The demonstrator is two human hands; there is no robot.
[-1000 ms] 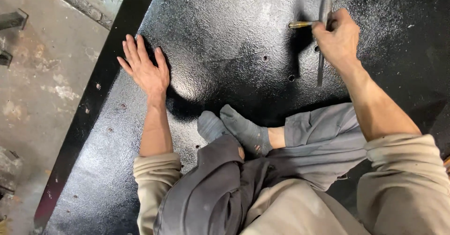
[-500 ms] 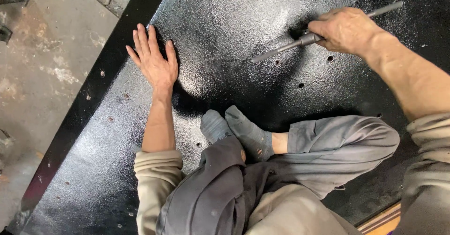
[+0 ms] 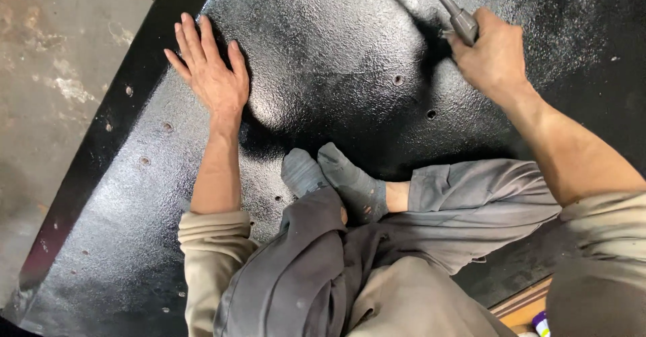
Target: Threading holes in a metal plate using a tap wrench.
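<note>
Gripped fist-tight in the right hand [image 3: 494, 58], a grey metal tool [image 3: 449, 7] is held slanting above the black panel [image 3: 323, 54], its tip out of frame. Left hand [image 3: 212, 75] is laid flat, fingers spread, holding nothing. Several small holes [image 3: 398, 79] are seen already made in the textured sheet; how much work is left cannot be judged.

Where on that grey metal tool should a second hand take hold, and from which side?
Probably the bare shaft above the right hand, which already wraps the thicker lower end of the grey metal tool. The shaft slants up and left out of frame, so come from its left, over open black panel, fingers across the shaft. The left hand lies flat on the panel.
</note>
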